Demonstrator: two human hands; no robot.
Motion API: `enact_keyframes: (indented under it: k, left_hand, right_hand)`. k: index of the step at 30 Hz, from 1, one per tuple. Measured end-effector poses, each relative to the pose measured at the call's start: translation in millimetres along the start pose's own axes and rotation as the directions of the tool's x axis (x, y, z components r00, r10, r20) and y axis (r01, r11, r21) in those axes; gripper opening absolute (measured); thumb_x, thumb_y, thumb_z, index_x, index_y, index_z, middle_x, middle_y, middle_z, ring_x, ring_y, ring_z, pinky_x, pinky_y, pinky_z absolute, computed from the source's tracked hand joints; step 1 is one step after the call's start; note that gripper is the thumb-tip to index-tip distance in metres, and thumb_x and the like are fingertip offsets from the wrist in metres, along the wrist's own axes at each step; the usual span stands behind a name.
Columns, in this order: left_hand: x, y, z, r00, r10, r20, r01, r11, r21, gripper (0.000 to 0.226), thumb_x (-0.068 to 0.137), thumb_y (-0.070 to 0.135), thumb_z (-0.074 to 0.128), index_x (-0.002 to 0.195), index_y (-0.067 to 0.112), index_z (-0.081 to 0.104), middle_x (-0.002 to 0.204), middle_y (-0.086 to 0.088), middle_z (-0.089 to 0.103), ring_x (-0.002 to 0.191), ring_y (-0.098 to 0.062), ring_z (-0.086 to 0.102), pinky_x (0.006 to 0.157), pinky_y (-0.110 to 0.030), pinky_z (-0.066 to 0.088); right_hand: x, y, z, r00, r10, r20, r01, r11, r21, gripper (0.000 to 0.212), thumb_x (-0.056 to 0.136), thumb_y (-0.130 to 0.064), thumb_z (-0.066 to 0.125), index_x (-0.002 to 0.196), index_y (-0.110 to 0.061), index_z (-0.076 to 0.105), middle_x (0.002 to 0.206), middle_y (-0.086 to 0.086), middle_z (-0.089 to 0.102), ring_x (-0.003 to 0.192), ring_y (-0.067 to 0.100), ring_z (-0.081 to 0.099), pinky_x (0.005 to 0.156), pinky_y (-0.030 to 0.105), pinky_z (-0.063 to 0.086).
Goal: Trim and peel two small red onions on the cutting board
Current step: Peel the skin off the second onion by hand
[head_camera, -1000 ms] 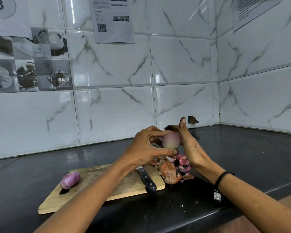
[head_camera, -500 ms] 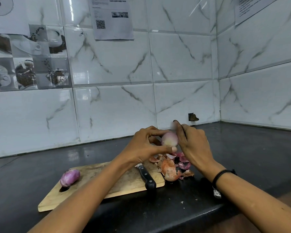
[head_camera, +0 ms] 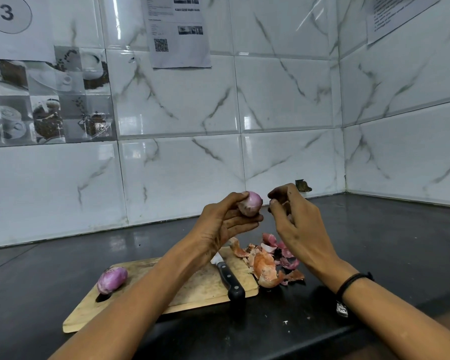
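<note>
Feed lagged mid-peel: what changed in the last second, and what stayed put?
The right hand came off the held onion and drew back to the right; whether it pinches a scrap of skin is unclear. The left hand keeps gripping that onion. Unchanged: second onion, knife, peels, cutting board.

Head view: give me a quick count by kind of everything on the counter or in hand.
Cutting board: 1
Red onions: 2 (one in left hand, one on board)
Knife: 1
Peel pile: 1
Total: 5
</note>
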State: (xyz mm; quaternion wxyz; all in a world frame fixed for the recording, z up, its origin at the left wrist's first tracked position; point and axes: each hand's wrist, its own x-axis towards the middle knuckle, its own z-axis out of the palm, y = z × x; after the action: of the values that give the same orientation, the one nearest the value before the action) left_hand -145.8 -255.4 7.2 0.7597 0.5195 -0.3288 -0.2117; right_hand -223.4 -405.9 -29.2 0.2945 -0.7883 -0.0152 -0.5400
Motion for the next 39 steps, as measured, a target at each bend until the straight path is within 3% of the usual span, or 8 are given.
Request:
enact_keyframes:
  k: [4,10,15,20,24,29,34,39]
  left_hand:
    - [0,2,-1,0.999,0.003,-0.043,-0.003,1.0,-0.003,0.028,0.093,0.024,0.067,0.105,-0.002,0.066,0.092,-0.021,0.076,0.084,-0.029,0.077,0.077,-0.03,0.063]
    - [3,3,-1,0.993,0.004,-0.116,0.003,0.998,0.061,0.031,0.089,0.028,0.072,0.103,-0.001,0.069,0.087,-0.021,0.074,0.07,-0.024,0.073,0.065,-0.029,0.063]
    - [3,0,-3,0.993,0.003,-0.121,0.011,0.994,0.113,0.044,0.085,0.028,0.076,0.111,-0.006,0.067,0.082,-0.018,0.074,0.062,-0.021,0.07,0.058,-0.027,0.06]
    - [4,-3,-7,0.992,0.017,-0.127,0.009,0.98,0.2,0.061,0.082,0.024,0.08,0.121,-0.016,0.056,0.085,-0.021,0.075,0.064,-0.025,0.073,0.057,-0.028,0.059]
    - [6,-4,-8,0.991,0.027,-0.134,0.006,0.97,0.242,0.05,0.077,0.025,0.084,0.11,-0.007,0.062,0.092,-0.028,0.073,0.065,-0.028,0.073,0.058,-0.03,0.06]
    - [7,-2,-8,0.99,0.0,-0.141,0.029,0.979,0.203,0.058,0.08,0.024,0.081,0.116,-0.016,0.06,0.088,-0.024,0.072,0.063,-0.027,0.072,0.056,-0.027,0.059]
    - [6,-2,-9,0.993,-0.052,-0.105,0.065,0.99,0.125,0.034,0.088,0.026,0.074,0.099,-0.006,0.068,0.08,-0.02,0.075,0.066,-0.026,0.075,0.058,-0.027,0.061]
    - [8,-3,-11,0.992,-0.087,-0.091,0.095,0.992,0.083,0.039,0.092,0.033,0.069,0.101,-0.004,0.067,0.077,-0.016,0.074,0.064,-0.022,0.072,0.06,-0.028,0.062]
  right_hand:
    - [-1,-4,1,0.994,-0.107,0.02,0.108,0.994,-0.015,0.008,0.097,-0.028,0.058,0.105,-0.027,0.056,0.097,-0.02,0.061,0.083,0.005,0.062,0.064,0.035,0.056]
    - [-1,-3,0,0.969,-0.228,0.092,0.231,0.972,-0.032,0.037,0.086,-0.048,0.072,0.116,-0.032,0.056,0.111,-0.016,0.056,0.074,0.009,0.062,0.06,0.012,0.044]
    - [0,-5,-1,0.961,-0.25,0.114,0.254,0.967,-0.018,0.037,0.084,-0.042,0.079,0.115,-0.031,0.061,0.111,-0.014,0.055,0.074,0.009,0.064,0.065,0.024,0.053]
    - [-2,-4,-2,0.967,-0.19,0.171,0.194,0.981,-0.004,0.033,0.081,-0.036,0.083,0.104,-0.028,0.061,0.104,-0.014,0.055,0.079,0.012,0.062,0.066,0.013,0.044]
    - [-3,-3,-1,0.96,-0.192,0.205,0.189,0.981,0.035,0.023,0.084,-0.031,0.082,0.094,-0.021,0.064,0.098,-0.009,0.055,0.081,0.014,0.061,0.067,0.012,0.043]
    - [-2,-5,1,0.961,-0.192,0.2,0.187,0.981,0.047,0.022,0.085,-0.038,0.078,0.09,-0.024,0.062,0.093,-0.009,0.059,0.083,0.01,0.062,0.069,0.011,0.045]
    - [-1,-6,-3,0.984,-0.099,0.147,0.085,0.991,0.104,0.019,0.088,-0.031,0.078,0.094,-0.019,0.064,0.091,-0.01,0.068,0.086,0.005,0.068,0.065,0.022,0.053]
    - [-1,-10,-5,0.986,0.006,0.164,-0.04,0.977,0.207,0.019,0.089,-0.029,0.077,0.096,-0.015,0.067,0.089,-0.006,0.074,0.077,0.007,0.073,0.074,0.025,0.059]
